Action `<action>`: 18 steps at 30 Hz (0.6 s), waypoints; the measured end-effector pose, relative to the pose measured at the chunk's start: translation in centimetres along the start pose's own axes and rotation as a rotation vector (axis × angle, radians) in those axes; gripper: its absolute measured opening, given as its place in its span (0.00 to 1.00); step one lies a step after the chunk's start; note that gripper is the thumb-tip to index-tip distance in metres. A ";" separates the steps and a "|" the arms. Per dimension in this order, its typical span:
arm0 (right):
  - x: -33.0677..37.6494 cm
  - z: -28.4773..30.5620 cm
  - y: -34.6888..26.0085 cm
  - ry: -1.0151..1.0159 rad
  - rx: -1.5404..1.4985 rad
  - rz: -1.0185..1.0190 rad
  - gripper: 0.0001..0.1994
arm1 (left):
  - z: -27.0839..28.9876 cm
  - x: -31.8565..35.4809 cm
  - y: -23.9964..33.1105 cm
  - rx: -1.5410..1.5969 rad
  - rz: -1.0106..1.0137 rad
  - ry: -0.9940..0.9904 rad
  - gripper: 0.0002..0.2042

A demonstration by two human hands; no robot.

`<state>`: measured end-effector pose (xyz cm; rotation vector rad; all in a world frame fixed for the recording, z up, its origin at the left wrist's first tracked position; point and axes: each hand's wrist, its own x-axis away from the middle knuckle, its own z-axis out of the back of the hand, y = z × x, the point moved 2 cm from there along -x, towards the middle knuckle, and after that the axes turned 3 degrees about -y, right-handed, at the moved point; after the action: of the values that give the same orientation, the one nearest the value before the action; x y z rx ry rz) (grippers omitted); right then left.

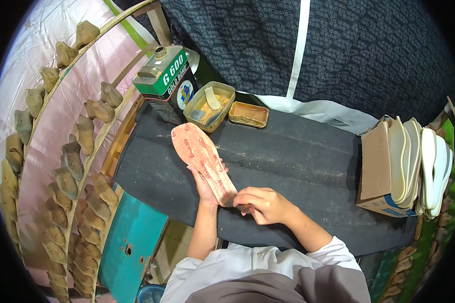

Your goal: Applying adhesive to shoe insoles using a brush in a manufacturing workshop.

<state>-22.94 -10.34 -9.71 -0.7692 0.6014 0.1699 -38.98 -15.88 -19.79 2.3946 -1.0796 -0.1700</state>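
A pinkish insole (196,151) with red printed marks lies slanted over the dark bench, its wide toe end pointing away and to the left. My left hand (204,185) grips it from underneath and along its edges near the middle. Over the narrow heel end, my right hand (266,204) is closed around a small brown tool (246,208). That tool touches or almost touches the heel; its kind is mostly hidden by my fingers. The heel end looks darker than the rest of the insole.
Beyond the insole stand a green-and-black metal can (167,83), a tub (211,107) with a pale spreader (213,98), and a shallow amber dish (248,114). A cardboard box (376,161) of white soles (435,169) sits right. Shoe lasts (72,156) line racks at left.
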 end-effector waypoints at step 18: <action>-5.6 6.3 12.3 0.424 0.462 -0.200 0.12 | -0.4 0.7 -0.7 -0.085 0.061 -0.100 0.40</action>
<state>-29.05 3.17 -10.42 -0.4089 0.9186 -0.3174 -37.94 -15.84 -19.68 2.2962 -1.1651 -0.3109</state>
